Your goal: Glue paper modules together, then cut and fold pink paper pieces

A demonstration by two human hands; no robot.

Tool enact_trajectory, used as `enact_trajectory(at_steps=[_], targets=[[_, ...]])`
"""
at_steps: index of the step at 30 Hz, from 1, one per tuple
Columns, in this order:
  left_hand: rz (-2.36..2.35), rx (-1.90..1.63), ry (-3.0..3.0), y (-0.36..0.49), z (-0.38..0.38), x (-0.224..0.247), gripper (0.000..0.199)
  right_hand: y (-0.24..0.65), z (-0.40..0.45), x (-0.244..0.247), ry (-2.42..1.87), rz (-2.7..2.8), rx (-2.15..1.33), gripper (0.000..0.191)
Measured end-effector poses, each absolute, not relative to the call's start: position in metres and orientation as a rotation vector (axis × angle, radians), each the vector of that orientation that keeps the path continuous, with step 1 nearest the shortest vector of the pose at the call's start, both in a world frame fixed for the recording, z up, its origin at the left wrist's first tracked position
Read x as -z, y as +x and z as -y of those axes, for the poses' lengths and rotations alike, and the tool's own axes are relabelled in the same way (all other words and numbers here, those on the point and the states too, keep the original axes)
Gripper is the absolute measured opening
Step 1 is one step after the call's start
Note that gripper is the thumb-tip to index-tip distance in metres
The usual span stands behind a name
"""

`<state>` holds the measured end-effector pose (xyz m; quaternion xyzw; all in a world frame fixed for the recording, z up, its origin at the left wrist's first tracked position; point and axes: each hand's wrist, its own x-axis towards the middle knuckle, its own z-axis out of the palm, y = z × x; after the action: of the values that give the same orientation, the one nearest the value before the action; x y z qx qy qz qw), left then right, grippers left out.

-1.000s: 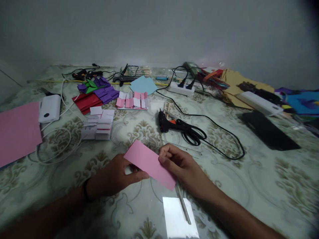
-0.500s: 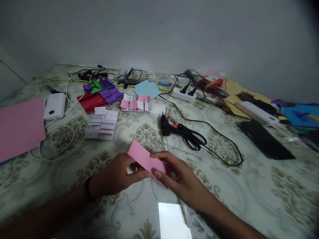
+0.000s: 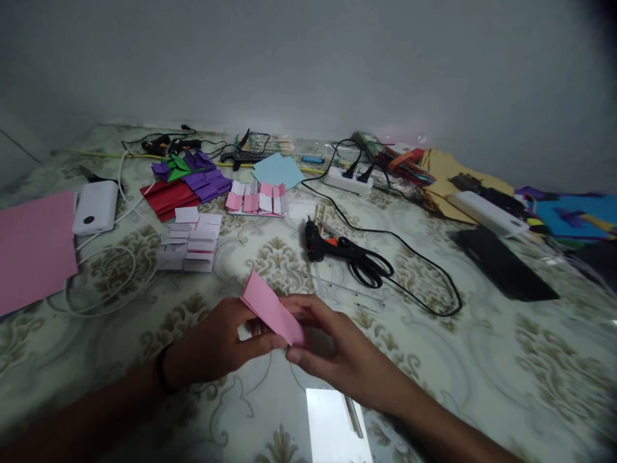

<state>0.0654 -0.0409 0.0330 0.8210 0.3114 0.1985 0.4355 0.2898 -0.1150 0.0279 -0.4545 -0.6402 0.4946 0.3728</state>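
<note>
A folded piece of pink paper is held tilted above the table, between both hands. My left hand grips its lower left side, thumb in front and the other fingers behind. At the paper's right end, the thumb and fingers of my right hand close around the edge. Below my right hand lies a bright white sheet with a thin metallic strip on it. Behind the hands rests a black glue gun beside black-handled scissors.
Folded white-and-pink papers, purple folded paper and light blue sheets lie farther back. A white power strip has black cords plugged in. On the left are a white power bank and pink sheets; right, a black phone-like slab.
The pink paper has turned steeper and narrower to view. My right thumb has slid from its face to its lower right edge. The whole view has shifted slightly.
</note>
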Motion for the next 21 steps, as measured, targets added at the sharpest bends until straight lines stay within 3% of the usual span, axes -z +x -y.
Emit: enact_trajectory(at_steps=[13, 21], targets=[[-0.773, -0.541, 2.094, 0.0639, 0.0387, -0.0324, 0.008, 0.2916, 0.1155, -0.0278, -1.092, 1.651, -1.293, 0.046], [-0.830, -0.453, 2.059, 0.0657, 0.0391, -0.0370, 0.014, 0.2914, 0.1162, -0.0266, -1.113, 1.689, -1.286, 0.047]])
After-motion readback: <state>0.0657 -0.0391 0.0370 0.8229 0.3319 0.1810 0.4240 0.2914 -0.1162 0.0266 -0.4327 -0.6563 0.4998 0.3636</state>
